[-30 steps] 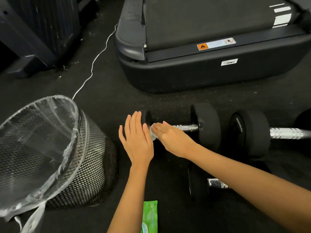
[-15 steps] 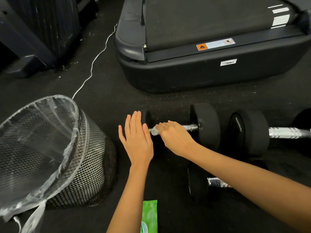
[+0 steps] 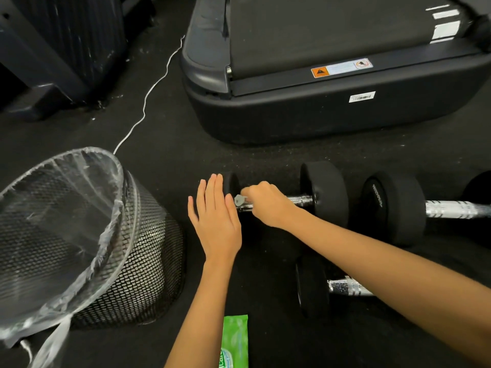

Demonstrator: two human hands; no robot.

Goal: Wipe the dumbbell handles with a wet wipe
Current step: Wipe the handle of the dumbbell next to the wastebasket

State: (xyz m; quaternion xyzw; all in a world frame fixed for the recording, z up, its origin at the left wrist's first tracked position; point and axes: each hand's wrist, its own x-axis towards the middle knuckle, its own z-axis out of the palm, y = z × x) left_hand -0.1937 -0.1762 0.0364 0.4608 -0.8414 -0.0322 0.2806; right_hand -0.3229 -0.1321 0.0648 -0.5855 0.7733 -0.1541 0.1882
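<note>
Dark gym floor point(image 3: 265, 160). Left hand point(image 3: 216, 221) flat, fingers straight, bracing dumbbell point(image 3: 322, 193) end against rolling; right hand point(image 3: 268, 204) clamps wet wipe point(image 3: 240, 200) around handle point(image 3: 301, 201), scrubbing.

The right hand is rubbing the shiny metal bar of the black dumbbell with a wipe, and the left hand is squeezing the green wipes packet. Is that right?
Not quite. The head view shows the left hand flat and open against the black dumbbell's end weight; the green wipes packet lies untouched on the floor. The right hand is indeed rubbing the shiny metal bar with a wipe.
</note>
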